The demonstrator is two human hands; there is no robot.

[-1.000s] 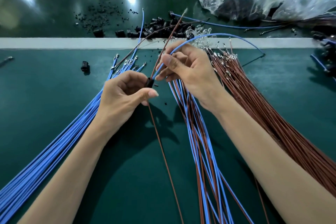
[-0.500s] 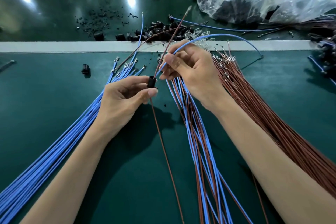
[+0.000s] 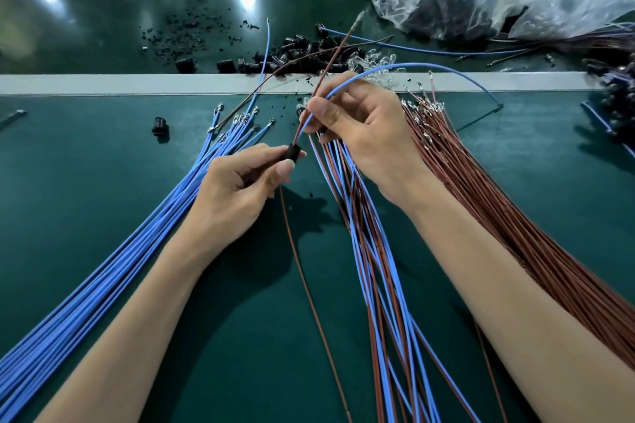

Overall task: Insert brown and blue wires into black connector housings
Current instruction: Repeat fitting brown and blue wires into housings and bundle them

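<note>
Item: one black connector housing [image 3: 292, 152], held above the green mat [image 3: 103, 165] at the tips of the left hand [image 3: 237, 189], thumb and fingers curled round it. Fitted to it, or nearly so: one blue wire [image 3: 405, 64] and one brown wire [image 3: 338, 51], both pinched just above the housing by the right hand [image 3: 360, 134] between thumb and forefinger. Whether either terminal has seated cannot be told from where I stand. Hazards, as I judge them: a half-pushed terminal that later pulls out; a wire buckling if it is pushed off the cavity's line; the two colours ending in the wrong cavities. The blue wire's long arc ends near the bare terminals of the brown bundle [image 3: 515, 216] and could snag there. A single brown strand [image 3: 309, 288] trails from under the left hand beside the mixed bundle [image 3: 378, 268] and may tangle. The fingertip hold is slight; a slip would drop the housing among the wires.
</note>
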